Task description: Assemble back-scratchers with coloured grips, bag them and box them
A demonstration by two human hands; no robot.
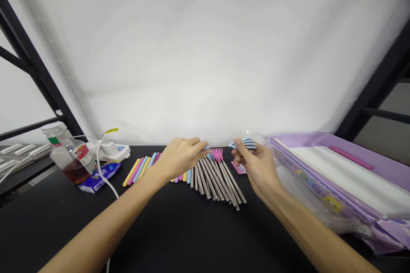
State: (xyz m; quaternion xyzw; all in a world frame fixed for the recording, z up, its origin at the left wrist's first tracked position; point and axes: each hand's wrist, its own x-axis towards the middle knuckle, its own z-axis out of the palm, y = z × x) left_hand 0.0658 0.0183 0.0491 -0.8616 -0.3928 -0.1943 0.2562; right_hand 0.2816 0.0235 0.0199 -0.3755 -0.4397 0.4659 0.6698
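A back scratcher with a light-blue hand-shaped head [248,143] is stretched level between my hands, its thin metal rod [220,146] showing in the gap. My left hand [185,153] closes around its blue handle end, mostly hidden by the fingers. With thumb and fingers, my right hand [256,164] pinches the base of the head. Below lies a fanned pile of metal rods [221,183], with a pink hand-shaped head [217,155] and a blue one at its far end. Coloured handles [141,170] in yellow, pink, blue and purple lie in a row, partly behind my left arm.
On the right stands a purple tray [307,138] holding a pink stick [351,157], with clear plastic wrap alongside. A pink card [238,167] lies by my right hand. To the left are a bottle of brown liquid [75,162], a blue packet [99,177], a power strip and a white cable.
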